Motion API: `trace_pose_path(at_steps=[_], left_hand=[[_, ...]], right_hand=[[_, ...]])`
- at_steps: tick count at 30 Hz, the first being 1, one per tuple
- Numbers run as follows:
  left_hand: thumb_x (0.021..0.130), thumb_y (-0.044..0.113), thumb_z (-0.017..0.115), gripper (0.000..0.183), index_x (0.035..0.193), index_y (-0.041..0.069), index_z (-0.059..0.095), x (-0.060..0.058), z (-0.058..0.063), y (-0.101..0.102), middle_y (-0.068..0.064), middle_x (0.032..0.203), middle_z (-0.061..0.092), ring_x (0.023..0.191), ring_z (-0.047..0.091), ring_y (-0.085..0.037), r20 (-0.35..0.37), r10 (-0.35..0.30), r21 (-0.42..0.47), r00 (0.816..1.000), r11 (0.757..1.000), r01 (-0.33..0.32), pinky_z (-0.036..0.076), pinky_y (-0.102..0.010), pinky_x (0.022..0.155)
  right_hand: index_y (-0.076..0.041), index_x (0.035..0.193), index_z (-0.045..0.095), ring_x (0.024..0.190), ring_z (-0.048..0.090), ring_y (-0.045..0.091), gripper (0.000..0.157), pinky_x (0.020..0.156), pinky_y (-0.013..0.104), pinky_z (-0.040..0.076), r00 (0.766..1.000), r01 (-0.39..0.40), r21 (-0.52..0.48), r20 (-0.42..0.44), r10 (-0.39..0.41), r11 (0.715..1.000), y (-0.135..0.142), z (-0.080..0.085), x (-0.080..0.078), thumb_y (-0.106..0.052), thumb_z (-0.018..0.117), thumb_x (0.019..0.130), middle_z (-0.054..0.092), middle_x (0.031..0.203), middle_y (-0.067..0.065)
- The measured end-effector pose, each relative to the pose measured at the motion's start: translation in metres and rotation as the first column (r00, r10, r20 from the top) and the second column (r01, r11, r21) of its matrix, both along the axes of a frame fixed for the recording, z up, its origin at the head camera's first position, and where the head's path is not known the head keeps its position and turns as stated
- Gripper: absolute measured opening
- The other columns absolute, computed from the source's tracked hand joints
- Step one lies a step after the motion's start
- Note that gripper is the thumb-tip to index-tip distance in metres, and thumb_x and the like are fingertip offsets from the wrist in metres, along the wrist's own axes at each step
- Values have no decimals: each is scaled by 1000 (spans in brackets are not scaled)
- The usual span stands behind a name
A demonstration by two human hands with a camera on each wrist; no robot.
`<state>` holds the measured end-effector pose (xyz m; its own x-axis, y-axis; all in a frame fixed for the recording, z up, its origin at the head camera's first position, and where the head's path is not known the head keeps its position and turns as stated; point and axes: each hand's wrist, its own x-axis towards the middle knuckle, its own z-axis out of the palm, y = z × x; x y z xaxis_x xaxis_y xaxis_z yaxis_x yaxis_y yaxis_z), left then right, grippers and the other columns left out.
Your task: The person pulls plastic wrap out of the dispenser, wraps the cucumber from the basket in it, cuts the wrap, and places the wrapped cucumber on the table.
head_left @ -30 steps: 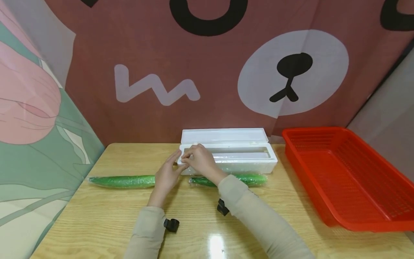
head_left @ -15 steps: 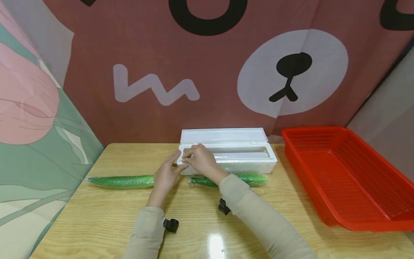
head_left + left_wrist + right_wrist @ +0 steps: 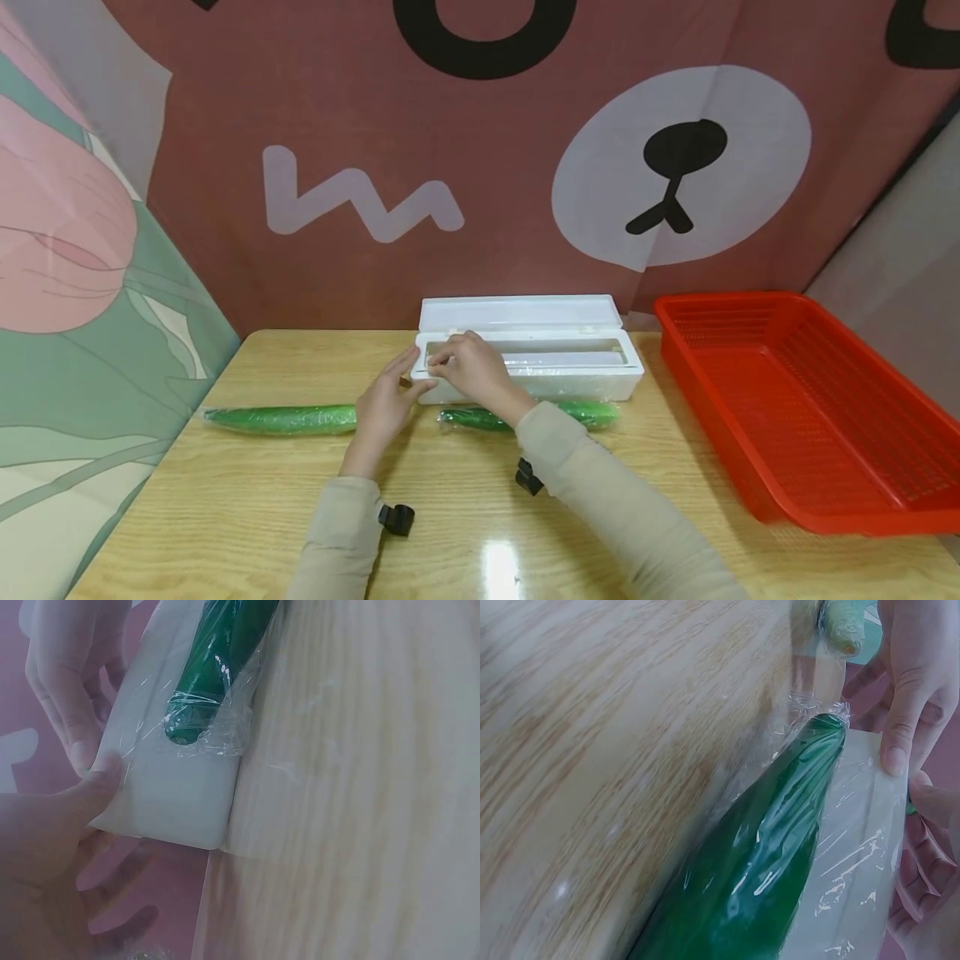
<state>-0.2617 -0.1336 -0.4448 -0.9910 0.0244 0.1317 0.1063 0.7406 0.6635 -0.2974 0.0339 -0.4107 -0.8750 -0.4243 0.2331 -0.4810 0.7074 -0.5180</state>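
A white cling film dispenser (image 3: 577,386) lies lengthwise at the table's back, lid raised and a pale roll inside. My left hand (image 3: 384,404) grips its left end, with the thumb (image 3: 105,776) pressed on the front face. At the front rim near that end, my right hand (image 3: 476,371) pinches a small slide cutter, mostly hidden by the fingers; a bit of green (image 3: 910,806) shows there in the right wrist view. Film hangs over the dispenser's front. Right before it lies a film-wrapped cucumber (image 3: 757,847). Another wrapped cucumber (image 3: 288,419) lies left of my left hand.
A red plastic basket (image 3: 723,429) stands on the right side of the wooden table (image 3: 450,517). A printed cloth (image 3: 510,200) hangs directly behind the table, and a patterned one (image 3: 75,400) borders its left side.
My right hand has slid slightly to the right along the dispenser's front rim, still pinching. The left hand stays at the left end, and the cucumbers have not moved.
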Motion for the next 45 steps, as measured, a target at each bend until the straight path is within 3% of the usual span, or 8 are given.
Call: trace_pose_path(at_steps=[11, 18, 26, 37, 45], left_hand=[[91, 38, 71, 65, 148, 20, 47, -1, 1, 1, 4, 154, 41, 129, 52, -30, 4, 10, -8, 1000, 1000, -10, 47, -35, 66], [90, 38, 72, 66, 148, 19, 47, 0, 0, 0, 3, 154, 41, 99, 64, -22, -1, 8, 11, 1000, 1000, -7, 43, -30, 54], [90, 39, 72, 66, 148, 19, 48, -1, -2, 0, 4, 154, 41, 117, 60, -27, -15, -2, 10, 1000, 1000, 2, 46, -31, 61], [90, 36, 73, 65, 147, 18, 49, -1, -2, 0, 3, 153, 42, 104, 63, -22, -13, 5, 21, 1000, 1000, -4, 47, -30, 62], [90, 39, 71, 66, 148, 20, 47, -1, -1, 0, 5, 154, 41, 107, 62, -21, 1, 6, 24, 1000, 1000, -6, 50, -38, 72]], right_hand=[[-20, 98, 80, 83, 55, 10, 13, 64, 22, 47, 999, 19, 50, -44, -17, 999, 5, 0, 0, -28, 77, 88, 70, 91, -9], [-20, 99, 80, 83, 55, 10, 14, 65, 24, 47, 999, 35, 55, -36, -33, 998, 12, 2, 1, -29, 76, 89, 70, 89, -9], [-20, 99, 80, 84, 54, 10, 13, 67, 25, 47, 999, 41, 55, -17, -40, 998, 20, 1, 3, -28, 75, 90, 70, 91, -9], [-20, 98, 80, 84, 55, 11, 12, 65, 25, 47, 998, 44, 52, -37, -42, 998, 28, 0, 4, -27, 76, 89, 69, 89, -9], [-20, 98, 80, 83, 54, 11, 12, 67, 27, 48, 998, 65, 44, -23, -64, 997, 35, 1, 5, -27, 77, 88, 68, 89, -9]])
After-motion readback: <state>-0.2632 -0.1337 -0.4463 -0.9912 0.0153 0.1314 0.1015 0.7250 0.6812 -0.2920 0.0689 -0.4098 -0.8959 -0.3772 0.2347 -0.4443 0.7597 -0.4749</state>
